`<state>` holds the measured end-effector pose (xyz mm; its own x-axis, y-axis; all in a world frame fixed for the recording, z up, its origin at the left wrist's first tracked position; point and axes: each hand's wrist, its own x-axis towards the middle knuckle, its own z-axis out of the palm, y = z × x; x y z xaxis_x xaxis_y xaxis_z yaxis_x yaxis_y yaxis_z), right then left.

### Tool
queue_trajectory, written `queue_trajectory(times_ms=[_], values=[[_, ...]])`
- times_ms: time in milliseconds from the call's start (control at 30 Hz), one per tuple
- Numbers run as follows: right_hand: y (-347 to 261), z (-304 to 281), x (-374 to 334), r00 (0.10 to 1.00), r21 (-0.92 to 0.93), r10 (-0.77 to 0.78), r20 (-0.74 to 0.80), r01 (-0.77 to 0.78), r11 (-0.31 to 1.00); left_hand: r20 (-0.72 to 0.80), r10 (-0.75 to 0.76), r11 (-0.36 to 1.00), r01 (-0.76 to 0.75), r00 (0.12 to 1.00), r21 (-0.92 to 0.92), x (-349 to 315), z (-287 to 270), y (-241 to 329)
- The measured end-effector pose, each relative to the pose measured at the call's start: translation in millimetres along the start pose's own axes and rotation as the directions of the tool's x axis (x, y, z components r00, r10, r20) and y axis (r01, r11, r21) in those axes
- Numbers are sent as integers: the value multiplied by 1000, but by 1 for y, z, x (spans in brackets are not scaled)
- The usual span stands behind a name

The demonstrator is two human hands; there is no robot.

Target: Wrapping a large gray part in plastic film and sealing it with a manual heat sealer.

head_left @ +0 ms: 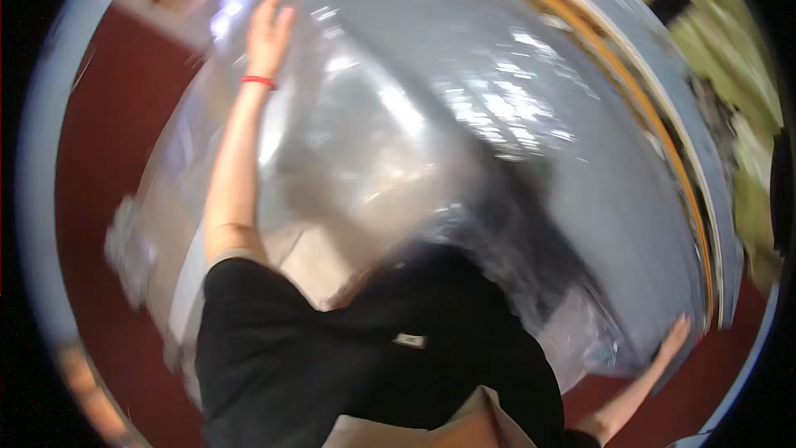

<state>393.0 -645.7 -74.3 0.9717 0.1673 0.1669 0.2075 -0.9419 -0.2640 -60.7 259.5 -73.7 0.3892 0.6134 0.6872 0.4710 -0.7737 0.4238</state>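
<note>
My left hand [269, 37], with a red band at the wrist, reaches far forward over a sheet of clear plastic film [348, 99]. Its fingers are stretched out and partly apart, and nothing shows in them. Wrinkles and bright glare cover the film, which spreads across a wide grey surface [605, 199]. Low on the right, my right hand [676, 338] is at the near right corner of that grey surface, touching or close to its edge. Blur and small size hide how its fingers are set.
An orange-yellow strip [663, 124] runs along the far right edge of the grey surface. Beyond it lies yellow-green material [721, 41] with a dark piece on it. Dark red floor [116, 108] shows at the left. Beige cardboard-like material [315, 265] shows under the film near my body.
</note>
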Motion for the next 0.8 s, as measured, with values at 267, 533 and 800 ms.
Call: queue_trajectory(times_ms=[267, 533, 800], values=[[-24, 15, 69, 880, -243, -324, -347, 249, 938, -505, -656, 586, 800, 561, 130, -304, -232, -120], [-107, 4, 52, 834, -176, -417, -362, 378, 909, -582, -674, 36, 808, 454, 588, -431, -285, -97], [-99, -7, 39, 858, -120, -360, -367, 340, 933, -867, -480, 50, 982, -136, -182, -441, -378, -135]])
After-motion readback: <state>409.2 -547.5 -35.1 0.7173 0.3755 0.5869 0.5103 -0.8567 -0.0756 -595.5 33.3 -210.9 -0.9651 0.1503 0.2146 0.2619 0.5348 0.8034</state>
